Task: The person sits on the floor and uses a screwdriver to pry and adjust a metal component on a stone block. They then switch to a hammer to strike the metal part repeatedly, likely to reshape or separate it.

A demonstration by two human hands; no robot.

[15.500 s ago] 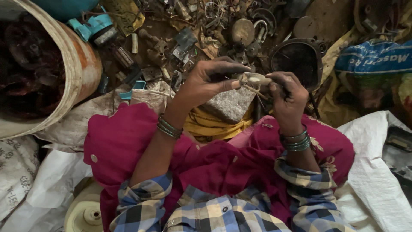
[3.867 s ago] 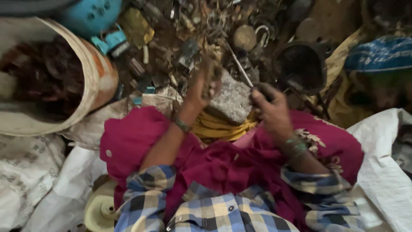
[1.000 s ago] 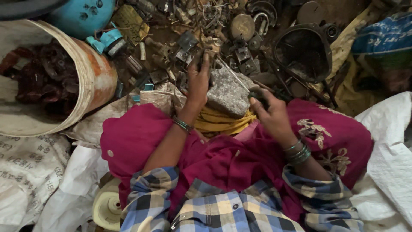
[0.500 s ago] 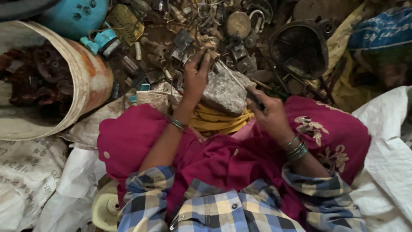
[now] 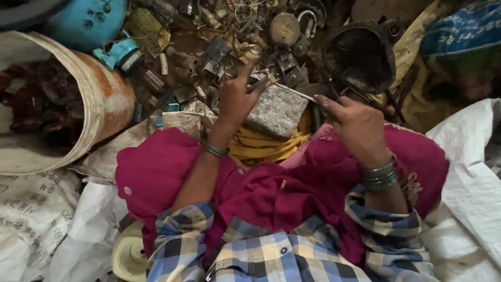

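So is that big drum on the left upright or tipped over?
Tipped. The drum lies on its side, its open mouth facing the camera, with dark rusty scrap visible inside.

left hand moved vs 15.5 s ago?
Yes. The left hand then met the right hand above the grey stone block; now it rests at the block's left edge, hands apart.

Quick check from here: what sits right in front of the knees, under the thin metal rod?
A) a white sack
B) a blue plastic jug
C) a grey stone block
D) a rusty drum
C: the grey stone block lies between the two hands, with the thin metal rod running across its top from the right hand toward the left hand.
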